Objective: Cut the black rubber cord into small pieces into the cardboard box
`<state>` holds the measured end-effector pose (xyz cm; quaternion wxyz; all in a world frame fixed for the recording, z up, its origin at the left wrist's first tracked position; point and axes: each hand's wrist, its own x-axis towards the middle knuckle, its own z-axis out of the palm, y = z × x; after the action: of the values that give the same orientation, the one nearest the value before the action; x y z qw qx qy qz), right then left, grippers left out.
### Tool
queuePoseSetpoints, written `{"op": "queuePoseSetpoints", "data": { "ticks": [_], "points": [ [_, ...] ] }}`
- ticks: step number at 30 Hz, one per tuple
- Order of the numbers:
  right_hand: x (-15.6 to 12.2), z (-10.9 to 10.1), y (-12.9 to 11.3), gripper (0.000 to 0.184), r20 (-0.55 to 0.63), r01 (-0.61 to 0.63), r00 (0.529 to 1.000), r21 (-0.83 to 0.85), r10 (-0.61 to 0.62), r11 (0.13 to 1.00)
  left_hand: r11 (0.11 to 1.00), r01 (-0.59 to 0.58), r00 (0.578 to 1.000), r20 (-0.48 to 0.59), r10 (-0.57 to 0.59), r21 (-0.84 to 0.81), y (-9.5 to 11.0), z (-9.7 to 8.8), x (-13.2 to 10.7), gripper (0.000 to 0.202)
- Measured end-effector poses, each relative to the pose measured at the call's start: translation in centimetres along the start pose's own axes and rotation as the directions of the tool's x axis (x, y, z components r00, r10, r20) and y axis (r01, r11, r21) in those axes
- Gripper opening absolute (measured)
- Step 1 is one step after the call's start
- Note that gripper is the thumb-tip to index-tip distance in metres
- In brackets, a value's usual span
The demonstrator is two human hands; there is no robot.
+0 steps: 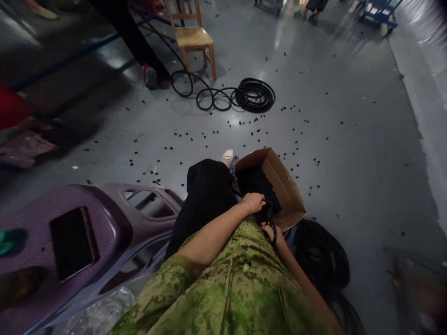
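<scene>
Over an open cardboard box (288,190), my left hand (254,202) is closed, with a length of black cord (268,211) at its fingers. My right hand (271,231), lower and closer to my body, is also closed, and dark loops of the cord pass around its fingers. Many small black pieces (258,179) fill the bottom of the box. Exactly how the fingers grip the cord is too dark and small to make out.
Purple stool (115,242) on the left bears a phone (72,243). Black coils (321,253) lie right of the box; another coil (254,95) lies ahead near a wooden chair (193,37). Small black bits are scattered over the floor. Another person's leg (139,42) stands ahead left.
</scene>
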<state>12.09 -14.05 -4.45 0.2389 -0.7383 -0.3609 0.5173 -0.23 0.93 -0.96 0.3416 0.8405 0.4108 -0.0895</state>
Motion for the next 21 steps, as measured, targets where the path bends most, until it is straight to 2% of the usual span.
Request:
{"op": "queuePoseSetpoints", "data": {
  "ticks": [3, 8, 14, 21],
  "points": [
    [-0.04, 0.06, -0.26, 0.033, 0.007, -0.041, 0.999, 0.010, 0.041, 0.999, 1.000, -0.001, 1.000, 0.022, 0.001, 0.001, 0.07, -0.04, -0.09, 0.029],
    [-0.01, -0.13, -0.50, 0.030, 0.032, 0.057, 0.998, -0.019, -0.056, 0.998, 1.000, 0.006, 0.999, 0.037, -0.006, 0.000, 0.17, -0.17, -0.19, 0.029],
    [0.10, 0.05, -0.31, 0.031, 0.017, -0.004, 1.000, -0.013, 0.004, 1.000, 1.000, -0.008, 0.999, 0.051, 0.007, 0.019, 0.17, -0.08, -0.12, 0.029],
    [0.00, 0.23, -0.31, 0.031, -0.023, -0.015, 1.000, -0.018, 0.014, 1.000, 0.999, -0.028, 0.998, 0.054, 0.026, 0.042, 0.04, 0.14, -0.03, 0.028]
  ]
}}
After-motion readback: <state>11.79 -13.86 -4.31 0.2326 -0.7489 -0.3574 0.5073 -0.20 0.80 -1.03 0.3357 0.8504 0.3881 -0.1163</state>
